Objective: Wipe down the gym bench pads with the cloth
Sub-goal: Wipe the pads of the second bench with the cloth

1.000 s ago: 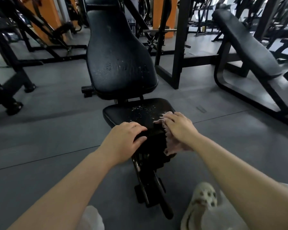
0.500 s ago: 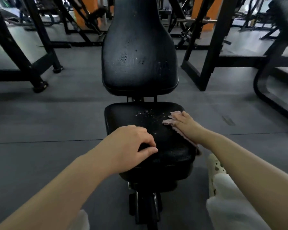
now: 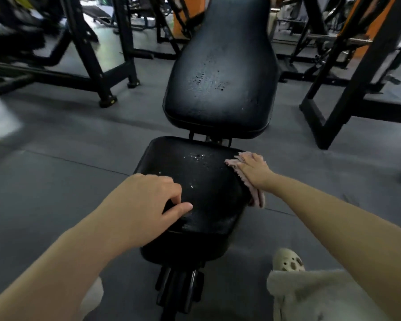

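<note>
The grey floor [image 3: 56, 181] carries black frames [image 3: 116, 72] on the left and right, with orange pillars behind. In the middle stands the bench: its back pad [image 3: 220, 84] rises tilted away, scuffed and speckled near the centre. Just below it, across a narrow gap, lies the seat pad [image 3: 202, 195], flat and black, with pale droplets on its far half. Under the seat's near end sit black wheels [image 3: 178, 290]. At lower right are a beige trouser leg [image 3: 315, 295] and 1 pale clog [image 3: 287, 260].

The left hand [image 3: 146, 207] rests on the seat's near left part, fingers curled loosely, thumb stretched along the pad, holding nothing.

The right hand [image 3: 252, 170] lies flat with straight fingers on the cloth [image 3: 257, 195], pressing it to the seat's right edge. The pink cloth peeks beyond the fingertips and hangs down the pad's side.
</note>
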`<act>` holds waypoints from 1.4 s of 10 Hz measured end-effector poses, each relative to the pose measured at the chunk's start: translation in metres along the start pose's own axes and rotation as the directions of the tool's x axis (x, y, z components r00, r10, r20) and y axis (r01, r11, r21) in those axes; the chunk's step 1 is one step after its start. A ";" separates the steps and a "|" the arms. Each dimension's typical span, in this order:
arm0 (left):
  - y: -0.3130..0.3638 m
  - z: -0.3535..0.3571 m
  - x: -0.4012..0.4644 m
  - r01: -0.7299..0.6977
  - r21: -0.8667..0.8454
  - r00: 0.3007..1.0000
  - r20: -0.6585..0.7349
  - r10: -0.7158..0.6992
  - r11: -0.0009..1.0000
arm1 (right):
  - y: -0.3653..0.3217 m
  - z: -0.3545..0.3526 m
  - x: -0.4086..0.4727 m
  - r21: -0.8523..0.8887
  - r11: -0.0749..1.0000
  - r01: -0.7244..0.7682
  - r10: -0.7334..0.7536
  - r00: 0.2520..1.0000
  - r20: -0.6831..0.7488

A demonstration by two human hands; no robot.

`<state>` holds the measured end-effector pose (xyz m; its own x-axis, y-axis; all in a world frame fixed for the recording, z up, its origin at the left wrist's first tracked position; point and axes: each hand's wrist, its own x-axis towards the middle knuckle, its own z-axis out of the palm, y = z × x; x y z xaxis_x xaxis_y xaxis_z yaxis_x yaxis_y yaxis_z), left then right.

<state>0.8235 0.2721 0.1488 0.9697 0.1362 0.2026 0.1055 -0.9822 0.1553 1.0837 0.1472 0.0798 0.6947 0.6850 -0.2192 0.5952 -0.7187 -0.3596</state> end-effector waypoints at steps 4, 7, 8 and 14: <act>0.047 0.013 -0.003 0.493 0.160 0.870 -0.127 -0.477 0.855 | 0.002 -0.005 0.010 -0.041 0.997 0.067 -0.064 0.995 0.074; 0.116 0.022 -0.034 0.717 0.135 0.680 -0.349 -0.645 0.684 | -0.037 0.014 -0.107 -0.022 0.872 0.488 -0.488 0.873 0.024; 0.124 0.020 -0.039 0.760 -0.061 0.585 -0.371 -0.721 0.647 | -0.044 0.032 -0.130 -0.149 0.703 0.695 -0.710 0.697 -0.102; 0.099 0.030 -0.045 0.762 -0.347 0.416 -0.386 -0.824 0.547 | -0.042 0.026 -0.081 -0.595 -0.374 0.712 -0.927 -0.285 0.243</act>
<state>0.7970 0.1652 0.1258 0.2313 0.9154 0.3295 0.7204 -0.3888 0.5744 0.9921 0.1251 0.0887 -0.8480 0.5000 0.1758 0.5116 0.6856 0.5179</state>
